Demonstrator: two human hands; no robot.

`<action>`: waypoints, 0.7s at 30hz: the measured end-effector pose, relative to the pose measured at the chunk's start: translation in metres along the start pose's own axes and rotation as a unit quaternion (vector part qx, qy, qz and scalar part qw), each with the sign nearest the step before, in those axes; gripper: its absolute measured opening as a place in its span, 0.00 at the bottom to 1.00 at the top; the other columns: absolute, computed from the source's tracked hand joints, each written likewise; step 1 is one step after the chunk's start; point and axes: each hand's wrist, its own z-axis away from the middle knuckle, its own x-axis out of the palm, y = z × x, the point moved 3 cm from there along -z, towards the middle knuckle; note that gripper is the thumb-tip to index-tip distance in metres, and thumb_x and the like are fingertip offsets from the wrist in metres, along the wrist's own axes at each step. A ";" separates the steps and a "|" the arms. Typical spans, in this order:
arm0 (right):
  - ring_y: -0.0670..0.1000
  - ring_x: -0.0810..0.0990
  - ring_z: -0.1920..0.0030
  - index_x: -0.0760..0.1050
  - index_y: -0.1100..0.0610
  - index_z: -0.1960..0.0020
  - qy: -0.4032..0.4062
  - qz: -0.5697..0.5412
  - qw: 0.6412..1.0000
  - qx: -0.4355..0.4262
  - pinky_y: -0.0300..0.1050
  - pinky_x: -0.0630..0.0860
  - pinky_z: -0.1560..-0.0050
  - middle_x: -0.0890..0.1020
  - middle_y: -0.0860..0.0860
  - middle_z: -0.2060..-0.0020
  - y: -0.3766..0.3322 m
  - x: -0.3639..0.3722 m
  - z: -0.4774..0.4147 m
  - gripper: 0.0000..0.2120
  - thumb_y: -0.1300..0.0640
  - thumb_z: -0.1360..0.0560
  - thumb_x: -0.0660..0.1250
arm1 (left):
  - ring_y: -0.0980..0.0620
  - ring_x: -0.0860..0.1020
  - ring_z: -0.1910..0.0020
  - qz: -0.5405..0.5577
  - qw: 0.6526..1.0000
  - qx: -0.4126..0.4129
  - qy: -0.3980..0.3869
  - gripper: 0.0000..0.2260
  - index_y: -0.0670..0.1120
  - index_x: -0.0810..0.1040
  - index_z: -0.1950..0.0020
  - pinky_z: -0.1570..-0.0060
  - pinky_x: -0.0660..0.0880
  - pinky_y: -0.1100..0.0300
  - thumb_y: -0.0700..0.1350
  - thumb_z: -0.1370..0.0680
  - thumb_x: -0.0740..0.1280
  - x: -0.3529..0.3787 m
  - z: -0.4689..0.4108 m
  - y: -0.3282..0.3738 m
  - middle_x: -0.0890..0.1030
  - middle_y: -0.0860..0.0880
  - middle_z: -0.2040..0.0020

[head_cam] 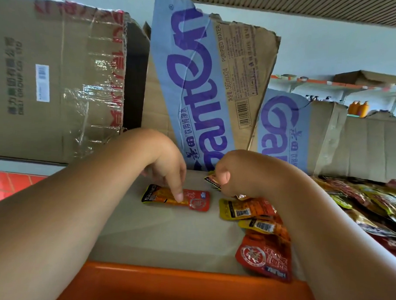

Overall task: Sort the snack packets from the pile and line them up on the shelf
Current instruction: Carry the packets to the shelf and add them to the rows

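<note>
Shelf lip; left fingers press orange packet.

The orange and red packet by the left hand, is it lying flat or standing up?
Lying flat. The packet rests printed face up on the shelf, with a finger of the left hand pressing on it.

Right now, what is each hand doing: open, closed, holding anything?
Left hand: open, one straight finger pressing the lone red-orange snack packet on the shelf.
Right hand: closed around a black-and-orange snack packet.
</note>
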 end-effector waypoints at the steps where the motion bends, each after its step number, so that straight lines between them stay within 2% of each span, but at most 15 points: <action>1: 0.51 0.80 0.51 0.78 0.51 0.55 0.012 -0.010 1.000 0.009 0.45 0.77 0.51 0.82 0.50 0.53 0.002 -0.001 0.000 0.02 0.57 0.24 0.68 | 0.47 0.77 0.35 -0.019 1.000 0.012 0.002 0.31 0.56 0.75 0.30 0.38 0.79 0.50 0.60 0.30 0.79 0.001 0.001 0.006 0.76 0.49 0.32; 3: 0.54 0.80 0.50 0.80 0.55 0.53 0.030 -0.010 0.999 0.024 0.47 0.77 0.51 0.82 0.52 0.52 0.004 -0.003 0.001 0.04 0.57 0.23 0.67 | 0.46 0.77 0.35 -0.060 0.998 0.029 0.005 0.34 0.55 0.73 0.28 0.39 0.78 0.50 0.59 0.31 0.80 0.003 0.001 0.017 0.75 0.49 0.34; 5: 0.54 0.80 0.52 0.79 0.57 0.53 0.050 0.004 0.998 0.036 0.43 0.74 0.58 0.81 0.54 0.53 0.007 -0.005 0.002 0.05 0.57 0.22 0.66 | 0.46 0.78 0.38 -0.081 0.996 0.040 0.016 0.32 0.53 0.73 0.29 0.44 0.78 0.54 0.57 0.30 0.80 0.005 0.001 0.025 0.76 0.49 0.38; 6: 0.53 0.80 0.53 0.78 0.57 0.54 0.078 -0.001 0.996 0.037 0.41 0.72 0.61 0.80 0.53 0.54 0.009 -0.008 0.003 0.05 0.58 0.22 0.65 | 0.47 0.79 0.40 -0.082 0.995 0.041 0.024 0.30 0.53 0.74 0.31 0.49 0.77 0.56 0.57 0.29 0.79 0.005 0.002 0.028 0.77 0.48 0.38; 8: 0.50 0.80 0.55 0.78 0.53 0.56 0.174 -0.065 0.982 0.022 0.42 0.72 0.62 0.80 0.48 0.57 0.016 -0.016 0.006 0.04 0.57 0.22 0.66 | 0.47 0.80 0.42 -0.077 0.996 0.039 0.038 0.27 0.52 0.76 0.33 0.56 0.76 0.58 0.58 0.28 0.78 0.004 0.001 0.028 0.79 0.47 0.38; 10: 0.45 0.80 0.60 0.77 0.51 0.56 0.272 -0.159 0.949 0.001 0.41 0.75 0.62 0.81 0.46 0.61 0.023 -0.023 0.009 0.05 0.57 0.22 0.66 | 0.47 0.81 0.44 -0.074 0.996 0.027 0.046 0.26 0.50 0.78 0.35 0.54 0.78 0.57 0.60 0.28 0.78 0.005 0.000 0.023 0.80 0.47 0.40; 11: 0.43 0.80 0.65 0.76 0.52 0.56 0.305 -0.203 0.931 -0.002 0.38 0.75 0.66 0.81 0.47 0.64 0.026 -0.025 0.009 0.05 0.57 0.21 0.65 | 0.48 0.81 0.45 -0.070 0.996 0.018 0.046 0.25 0.50 0.78 0.37 0.51 0.80 0.54 0.60 0.28 0.77 0.006 -0.001 0.020 0.81 0.47 0.42; 13: 0.43 0.76 0.73 0.75 0.53 0.55 0.338 -0.259 0.905 0.012 0.36 0.70 0.74 0.80 0.50 0.68 0.030 -0.026 0.008 0.06 0.57 0.19 0.63 | 0.48 0.82 0.45 -0.050 0.998 0.006 0.044 0.24 0.49 0.80 0.38 0.47 0.81 0.53 0.60 0.28 0.77 0.006 -0.002 0.014 0.82 0.48 0.44; 14: 0.44 0.76 0.75 0.75 0.53 0.54 0.337 -0.266 0.903 0.025 0.36 0.68 0.75 0.80 0.50 0.68 0.031 -0.026 0.006 0.06 0.57 0.19 0.62 | 0.48 0.83 0.45 -0.042 0.998 -0.001 0.045 0.24 0.49 0.80 0.37 0.48 0.81 0.54 0.60 0.28 0.78 0.005 -0.001 0.011 0.82 0.48 0.45; 16: 0.44 0.78 0.73 0.75 0.53 0.54 0.273 -0.233 0.931 0.068 0.38 0.68 0.74 0.81 0.51 0.66 0.035 -0.019 0.001 0.07 0.57 0.18 0.60 | 0.48 0.82 0.44 -0.032 0.998 -0.015 0.044 0.24 0.49 0.79 0.37 0.46 0.81 0.53 0.58 0.28 0.78 0.004 -0.001 0.006 0.81 0.48 0.46; 18: 0.48 0.80 0.65 0.76 0.54 0.53 0.126 -0.146 0.975 0.114 0.42 0.70 0.68 0.81 0.51 0.62 0.038 -0.005 -0.005 0.06 0.58 0.19 0.61 | 0.47 0.81 0.44 -0.030 0.998 -0.030 0.037 0.25 0.50 0.79 0.38 0.45 0.83 0.51 0.59 0.30 0.79 0.004 -0.002 0.003 0.80 0.47 0.44; 20: 0.50 0.80 0.61 0.78 0.56 0.50 -0.003 -0.043 0.990 0.133 0.43 0.76 0.61 0.81 0.50 0.60 0.040 0.004 -0.008 0.05 0.56 0.20 0.65 | 0.46 0.81 0.44 -0.029 0.998 -0.042 0.032 0.27 0.50 0.78 0.37 0.46 0.83 0.51 0.60 0.31 0.80 0.005 -0.004 0.002 0.79 0.47 0.43; 21: 0.51 0.80 0.58 0.79 0.56 0.46 -0.030 -0.002 0.991 0.130 0.44 0.78 0.56 0.81 0.50 0.58 0.039 0.006 -0.007 0.08 0.55 0.21 0.66 | 0.46 0.80 0.44 -0.027 0.998 -0.045 0.028 0.27 0.50 0.78 0.36 0.46 0.83 0.51 0.59 0.30 0.80 0.005 -0.004 0.003 0.79 0.46 0.42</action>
